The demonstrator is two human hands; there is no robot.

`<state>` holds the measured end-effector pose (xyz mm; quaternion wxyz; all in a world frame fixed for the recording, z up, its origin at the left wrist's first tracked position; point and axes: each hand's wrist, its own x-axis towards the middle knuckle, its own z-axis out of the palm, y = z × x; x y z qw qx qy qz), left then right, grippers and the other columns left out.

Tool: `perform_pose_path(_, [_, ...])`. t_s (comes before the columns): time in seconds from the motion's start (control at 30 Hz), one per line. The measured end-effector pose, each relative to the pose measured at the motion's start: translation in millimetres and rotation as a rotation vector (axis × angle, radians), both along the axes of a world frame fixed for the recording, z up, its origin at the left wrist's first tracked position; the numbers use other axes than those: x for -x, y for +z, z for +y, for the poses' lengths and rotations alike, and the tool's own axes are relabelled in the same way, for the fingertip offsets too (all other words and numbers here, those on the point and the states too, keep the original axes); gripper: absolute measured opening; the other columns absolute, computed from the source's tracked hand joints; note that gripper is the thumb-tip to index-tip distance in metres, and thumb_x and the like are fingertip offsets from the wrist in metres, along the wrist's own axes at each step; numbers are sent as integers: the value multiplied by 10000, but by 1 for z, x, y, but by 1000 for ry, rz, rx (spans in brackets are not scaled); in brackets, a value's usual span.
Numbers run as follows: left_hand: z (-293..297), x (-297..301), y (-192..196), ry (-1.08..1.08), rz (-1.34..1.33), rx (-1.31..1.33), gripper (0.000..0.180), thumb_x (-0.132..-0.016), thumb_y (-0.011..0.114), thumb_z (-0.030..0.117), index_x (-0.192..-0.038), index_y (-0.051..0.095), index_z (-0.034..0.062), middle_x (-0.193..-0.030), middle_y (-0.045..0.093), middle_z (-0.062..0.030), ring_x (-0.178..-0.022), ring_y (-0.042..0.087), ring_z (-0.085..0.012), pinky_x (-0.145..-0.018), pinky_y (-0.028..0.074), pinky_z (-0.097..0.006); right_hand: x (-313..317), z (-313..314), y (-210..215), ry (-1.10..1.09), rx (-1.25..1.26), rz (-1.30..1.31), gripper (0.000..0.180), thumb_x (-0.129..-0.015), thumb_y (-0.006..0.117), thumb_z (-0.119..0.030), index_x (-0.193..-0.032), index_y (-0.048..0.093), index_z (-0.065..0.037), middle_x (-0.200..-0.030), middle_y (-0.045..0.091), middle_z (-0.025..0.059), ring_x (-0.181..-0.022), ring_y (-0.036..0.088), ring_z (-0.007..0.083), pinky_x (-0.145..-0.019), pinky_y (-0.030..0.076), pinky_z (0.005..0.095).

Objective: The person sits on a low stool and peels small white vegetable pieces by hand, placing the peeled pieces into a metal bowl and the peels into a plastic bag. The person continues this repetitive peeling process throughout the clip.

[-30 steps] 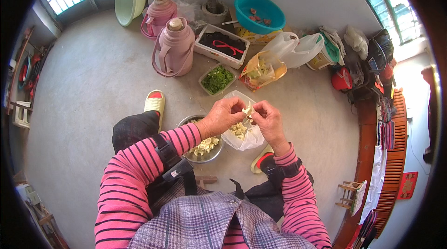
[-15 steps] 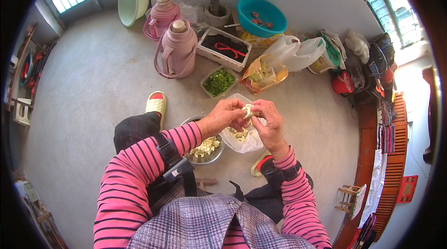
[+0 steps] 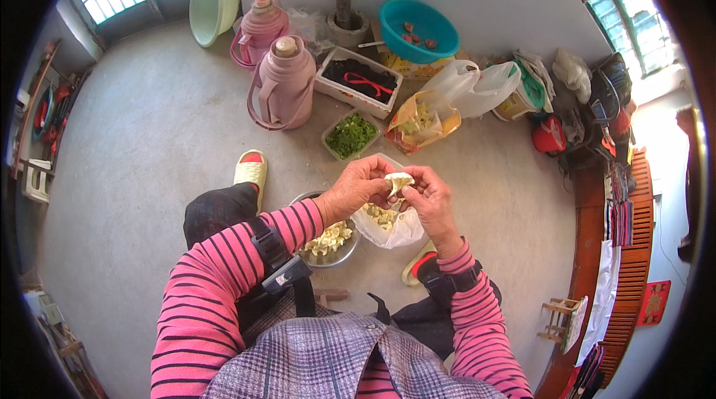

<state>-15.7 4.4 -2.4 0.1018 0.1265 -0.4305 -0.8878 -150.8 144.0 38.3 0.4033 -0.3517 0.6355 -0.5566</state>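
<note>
Between my two hands is a pale cauliflower floret (image 3: 400, 180), its wide white top up and its stem tapering downward. My left hand (image 3: 359, 189) pinches it from the left, fingers bent. My right hand (image 3: 431, 203) grips its right side with thumb and fingertips. Below my hands, a basin lined with a white plastic bag (image 3: 406, 231) contains small pale pieces (image 3: 380, 216). To its left, partly covered by my left forearm, a metal bowl (image 3: 344, 256) holds more cauliflower pieces (image 3: 327, 239).
Beyond my hands stand a tub of chopped greens (image 3: 350, 135), an open orange-and-clear bag (image 3: 421, 121) and a foam box (image 3: 362, 101). Two pink thermos flasks (image 3: 289, 86) are at the left. Farther back sits a teal basin (image 3: 440, 22). My shoes (image 3: 250, 169) flank the bowls.
The floret has been turned in my fingers, so its wide top and stem now show. My hands stay in nearly the same place above the bag.
</note>
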Motion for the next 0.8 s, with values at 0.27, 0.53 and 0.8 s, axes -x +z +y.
perform_pose_path(0.27, [3, 2, 0, 23, -55, 167, 269, -871, 641, 41, -1121, 545, 51, -976, 637, -27, -813, 612, -82, -675, 519, -232, 3, -3, -4, -6, -14, 28, 252, -871, 617, -26, -1116, 568, 11, -957, 630, 51, -764, 607, 83, -624, 535, 228])
perform_pose_path(0.53, [5, 6, -4, 4, -101, 238, 206, -875, 654, 76, -1064, 574, 85, -816, 604, 40, -667, 527, -21, -525, 393, -178, 3, -5, -5, 18, -27, -25, 233, -868, 606, -11, -1096, 564, 11, -923, 643, 50, -745, 608, 83, -623, 538, 230])
perform_pose_path(0.8, [9, 8, -6, 17, -153, 268, 172, -874, 617, 37, -1030, 554, 73, -787, 597, 19, -619, 523, -40, -488, 421, -201, 1, -6, -4, 35, -69, 40, 223, -861, 612, 7, -1074, 543, 2, -921, 639, 50, -744, 615, 82, -629, 534, 232])
